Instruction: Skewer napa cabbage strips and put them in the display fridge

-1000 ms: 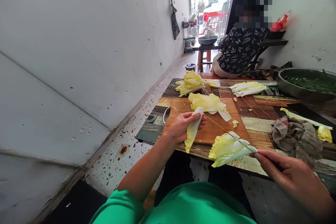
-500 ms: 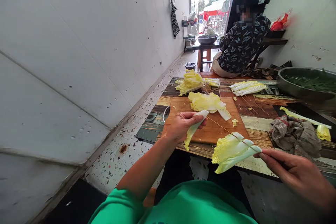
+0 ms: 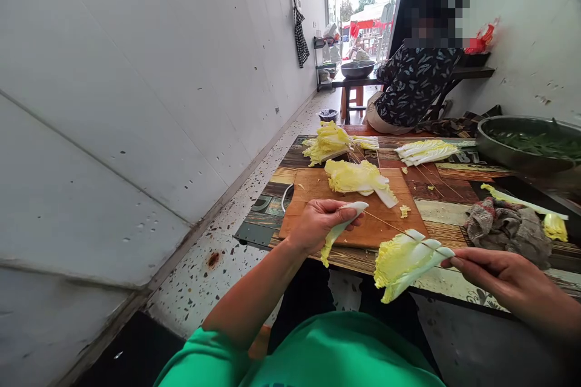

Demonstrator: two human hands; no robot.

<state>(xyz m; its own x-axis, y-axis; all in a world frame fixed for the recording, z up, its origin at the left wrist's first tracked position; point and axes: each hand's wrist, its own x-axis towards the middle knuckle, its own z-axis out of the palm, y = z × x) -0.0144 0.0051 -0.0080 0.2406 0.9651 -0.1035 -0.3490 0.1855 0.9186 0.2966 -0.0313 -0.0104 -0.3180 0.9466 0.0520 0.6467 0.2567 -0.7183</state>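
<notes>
My left hand is closed on a napa cabbage leaf, thumb on its white stem end, the yellow frill hanging down. A thin wooden skewer runs from that stem end across to my right. Several cabbage pieces are threaded on the skewer through their white stems. At the outermost stem my right hand pinches with thumb and fingers; the skewer's near end is hidden there. Below and beyond the hands lies a wooden cutting board with loose cabbage leaves on it.
Skewered cabbage is piled at the table's far left, more skewered cabbage farther right. A metal bowl of greens and a crumpled cloth are on the right. A person sits beyond the table.
Both hands have shifted slightly right and down, with the leaf and the skewer. The left leaf's stem end still meets the skewer's far end. Both grips look unchanged.
</notes>
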